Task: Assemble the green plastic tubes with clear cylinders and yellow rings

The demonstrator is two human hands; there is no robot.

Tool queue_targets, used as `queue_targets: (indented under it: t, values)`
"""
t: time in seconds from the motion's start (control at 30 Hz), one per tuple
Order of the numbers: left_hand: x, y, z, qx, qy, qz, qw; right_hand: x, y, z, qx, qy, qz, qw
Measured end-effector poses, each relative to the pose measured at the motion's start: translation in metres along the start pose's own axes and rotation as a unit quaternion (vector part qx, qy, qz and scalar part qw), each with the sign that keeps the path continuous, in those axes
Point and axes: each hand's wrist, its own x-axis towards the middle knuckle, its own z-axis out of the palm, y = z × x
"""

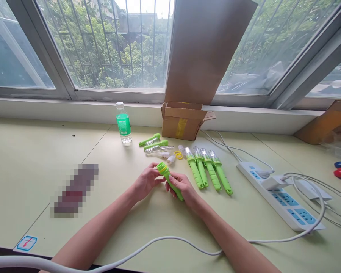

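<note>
A green flashlight handle is held tilted above the table, its open threaded head up and to the left. A yellow ring sits around that head. My right hand wraps round the handle's grip. The fingers of my left hand are bent against the head near the ring; their tips are partly hidden. Just beyond lie loose yellow rings, a white cap-like piece and clear-and-white pieces. Several green flashlights with clear domes lie in a row to the right.
Two slim green handles lie among clear tubes at the back. Behind them stand a water bottle and an open cardboard box. A power strip is on the right, and a white cable crosses the front. A blurred-out item lies left.
</note>
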Motion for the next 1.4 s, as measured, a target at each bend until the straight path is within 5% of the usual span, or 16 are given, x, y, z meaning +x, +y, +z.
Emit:
queue_targets:
  t: [0.17, 0.4, 1.4]
  values:
    - [-0.0006, -0.0003, 0.0016, -0.001, 0.011, -0.001, 1.000, -0.0007, 0.0028, -0.0013, 0.026, -0.014, 0.019, 0.999]
    - [-0.0015, 0.0020, 0.0050, 0.006, -0.064, -0.020, 0.998, -0.0013, 0.0014, 0.0041, 0.001, 0.000, 0.002, 1.000]
    - [-0.0020, 0.0006, 0.0033, 0.036, -0.016, 0.004, 0.999, 0.0016, 0.0077, 0.0002, -0.023, 0.035, -0.028, 0.999]
